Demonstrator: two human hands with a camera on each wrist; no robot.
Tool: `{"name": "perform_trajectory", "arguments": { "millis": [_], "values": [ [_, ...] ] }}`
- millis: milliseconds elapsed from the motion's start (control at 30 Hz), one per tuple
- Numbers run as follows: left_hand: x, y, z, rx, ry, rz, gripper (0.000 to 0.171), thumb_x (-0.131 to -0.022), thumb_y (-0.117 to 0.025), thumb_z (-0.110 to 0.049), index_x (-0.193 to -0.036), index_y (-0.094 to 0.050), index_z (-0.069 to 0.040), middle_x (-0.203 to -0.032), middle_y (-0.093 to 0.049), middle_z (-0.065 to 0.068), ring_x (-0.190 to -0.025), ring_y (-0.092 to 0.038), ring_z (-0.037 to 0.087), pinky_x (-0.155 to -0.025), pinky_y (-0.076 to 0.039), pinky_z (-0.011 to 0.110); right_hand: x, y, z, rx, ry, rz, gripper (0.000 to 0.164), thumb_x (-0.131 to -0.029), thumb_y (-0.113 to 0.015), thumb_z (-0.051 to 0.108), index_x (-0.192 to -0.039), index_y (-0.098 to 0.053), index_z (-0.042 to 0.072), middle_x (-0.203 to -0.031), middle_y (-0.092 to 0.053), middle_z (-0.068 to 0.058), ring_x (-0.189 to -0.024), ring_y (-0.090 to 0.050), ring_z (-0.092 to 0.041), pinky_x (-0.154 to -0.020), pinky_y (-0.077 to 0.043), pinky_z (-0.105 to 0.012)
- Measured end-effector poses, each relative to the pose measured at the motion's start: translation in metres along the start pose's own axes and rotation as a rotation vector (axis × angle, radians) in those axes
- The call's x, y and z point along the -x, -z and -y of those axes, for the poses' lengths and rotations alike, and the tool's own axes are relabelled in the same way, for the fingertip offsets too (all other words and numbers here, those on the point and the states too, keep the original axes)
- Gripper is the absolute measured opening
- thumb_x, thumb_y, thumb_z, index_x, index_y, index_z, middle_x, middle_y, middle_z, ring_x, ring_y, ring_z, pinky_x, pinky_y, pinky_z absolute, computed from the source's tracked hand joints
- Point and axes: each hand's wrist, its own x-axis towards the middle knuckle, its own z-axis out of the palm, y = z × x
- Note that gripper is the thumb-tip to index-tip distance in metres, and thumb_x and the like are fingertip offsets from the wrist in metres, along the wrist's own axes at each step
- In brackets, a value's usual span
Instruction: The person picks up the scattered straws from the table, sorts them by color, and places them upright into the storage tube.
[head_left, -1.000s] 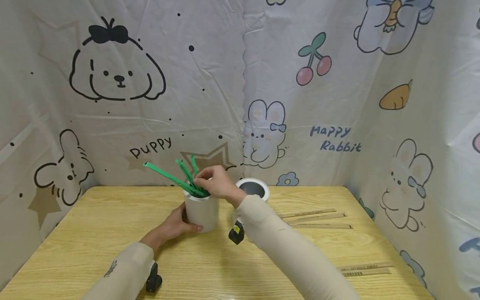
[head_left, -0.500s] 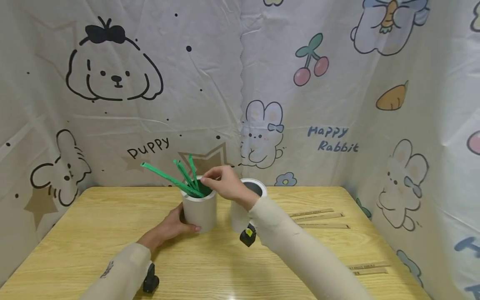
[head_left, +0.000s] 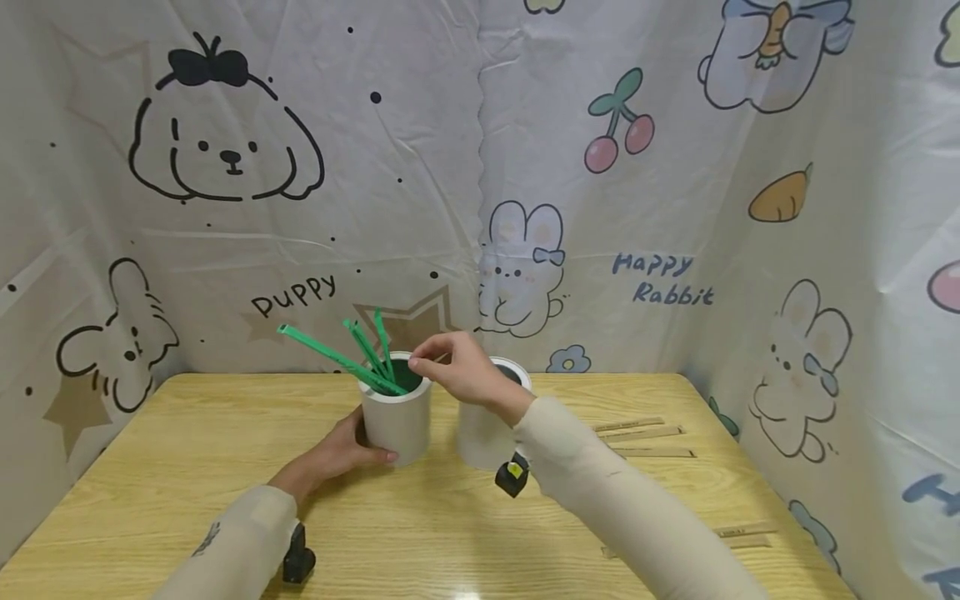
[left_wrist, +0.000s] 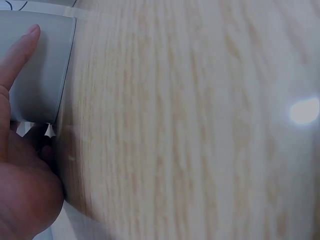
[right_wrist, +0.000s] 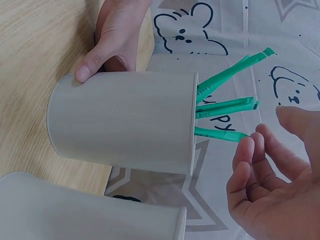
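My left hand (head_left: 333,454) holds a white cylindrical container (head_left: 397,429) low on its left side. In the left wrist view the thumb (left_wrist: 22,52) lies along the container's wall, while the fingertips are mostly hidden. Several thin green paper-wrapped sticks (head_left: 330,354) stand in the container, leaning left with their ends above the rim. My right hand (head_left: 468,371) hovers at the rim's right side. In the right wrist view its thumb and loosely bent fingers stand apart with nothing between them, close to the lowest green stick (right_wrist: 220,134).
A second white container (head_left: 480,433) stands just right of the first, partly behind my right hand. Thin brown paper-wrapped sticks (head_left: 645,432) lie on the wooden table (head_left: 420,533) at the right, with more brown sticks (head_left: 746,532) nearer the front. A printed curtain (head_left: 450,167) encloses the back.
My right hand has drawn back to the right, away from the green sticks, and its fingers have come apart from them. The left hand keeps its hold on the container.
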Motion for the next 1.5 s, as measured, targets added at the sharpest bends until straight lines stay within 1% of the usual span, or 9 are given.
{"name": "perform_trajectory", "arguments": {
  "millis": [300,433,633,833,933,1167,1333,1400,1500],
  "values": [
    [0.003,0.000,-0.002,0.024,-0.005,-0.006,0.105,-0.084,-0.084,-0.023,-0.159,-0.014,0.001,-0.159,-0.034,0.027,-0.145,-0.037,0.046,-0.119,-0.030,0.062,0.011,0.012,-0.003,0.014,-0.004,0.017,0.024,-0.099,-0.064,0.017,-0.113,-0.072,-0.001,-0.108,-0.072,-0.016,-0.084,-0.063,-0.015,-0.075,-0.052,-0.021],
    [0.007,-0.002,-0.003,0.029,-0.002,-0.024,0.108,-0.083,-0.084,-0.022,-0.159,-0.012,0.003,-0.160,-0.031,0.028,-0.147,-0.033,0.047,-0.121,-0.028,0.061,0.021,0.018,-0.012,0.001,0.027,0.010,0.023,-0.099,-0.064,0.014,-0.112,-0.072,-0.002,-0.107,-0.072,-0.018,-0.085,-0.066,-0.022,-0.075,-0.053,-0.023],
    [0.017,-0.002,-0.003,-0.014,0.003,-0.084,0.107,-0.083,-0.084,-0.022,-0.159,-0.013,0.004,-0.158,-0.032,0.030,-0.145,-0.033,0.049,-0.119,-0.027,0.065,0.045,0.028,-0.025,-0.082,0.007,-0.005,0.023,-0.100,-0.062,0.012,-0.115,-0.070,-0.003,-0.111,-0.071,-0.022,-0.090,-0.066,-0.039,-0.072,-0.052,-0.023],
    [0.023,-0.001,-0.007,-0.017,0.005,-0.122,0.104,-0.085,-0.082,-0.022,-0.159,-0.014,0.001,-0.158,-0.030,0.033,-0.145,-0.030,0.054,-0.117,-0.034,0.064,0.067,0.037,-0.035,-0.131,0.022,-0.026,0.026,-0.100,-0.061,0.010,-0.116,-0.068,-0.008,-0.113,-0.070,-0.029,-0.090,-0.065,-0.020,-0.078,-0.054,-0.023],
    [0.025,0.002,-0.007,0.002,0.010,-0.136,0.097,-0.089,-0.078,-0.021,-0.159,-0.014,0.000,-0.158,-0.029,0.034,-0.145,-0.029,0.055,-0.117,-0.034,0.064,0.074,0.038,-0.040,-0.152,0.011,-0.049,0.027,-0.100,-0.061,0.011,-0.116,-0.067,-0.010,-0.113,-0.069,-0.029,-0.091,-0.065,-0.018,-0.082,-0.056,-0.027],
    [0.029,0.007,-0.009,0.010,0.043,-0.186,0.086,-0.095,-0.071,-0.020,-0.159,-0.018,-0.001,-0.158,-0.031,0.034,-0.145,-0.031,0.054,-0.117,-0.034,0.064,0.084,0.043,-0.053,-0.164,-0.044,-0.083,0.027,-0.101,-0.061,0.013,-0.118,-0.067,-0.008,-0.117,-0.067,-0.027,-0.098,-0.067,-0.032,-0.092,-0.058,-0.047],
    [0.034,0.011,-0.013,-0.015,0.062,-0.209,0.083,-0.097,-0.069,-0.024,-0.159,-0.018,-0.004,-0.158,-0.032,0.032,-0.144,-0.033,0.053,-0.115,-0.036,0.064,0.092,0.051,-0.058,-0.130,-0.069,-0.117,0.027,-0.101,-0.060,0.014,-0.118,-0.067,-0.007,-0.117,-0.066,-0.029,-0.096,-0.066,-0.034,-0.086,-0.057,-0.033],
    [0.037,0.012,-0.015,-0.022,0.063,-0.213,0.083,-0.097,-0.068,-0.026,-0.159,-0.017,-0.004,-0.158,-0.032,0.032,-0.143,-0.033,0.053,-0.114,-0.037,0.063,0.095,0.054,-0.060,-0.120,-0.076,-0.124,0.027,-0.101,-0.060,0.014,-0.118,-0.067,-0.007,-0.116,-0.065,-0.028,-0.094,-0.066,-0.028,-0.083,-0.055,-0.026],
    [0.042,0.013,-0.017,-0.031,0.066,-0.209,0.082,-0.098,-0.068,-0.026,-0.159,-0.018,-0.003,-0.157,-0.032,0.032,-0.143,-0.034,0.052,-0.113,-0.038,0.063,0.100,0.058,-0.064,-0.106,-0.081,-0.123,0.027,-0.101,-0.060,0.014,-0.117,-0.067,-0.007,-0.112,-0.065,-0.027,-0.087,-0.064,-0.016,-0.078,-0.052,-0.022]
  ]
}}
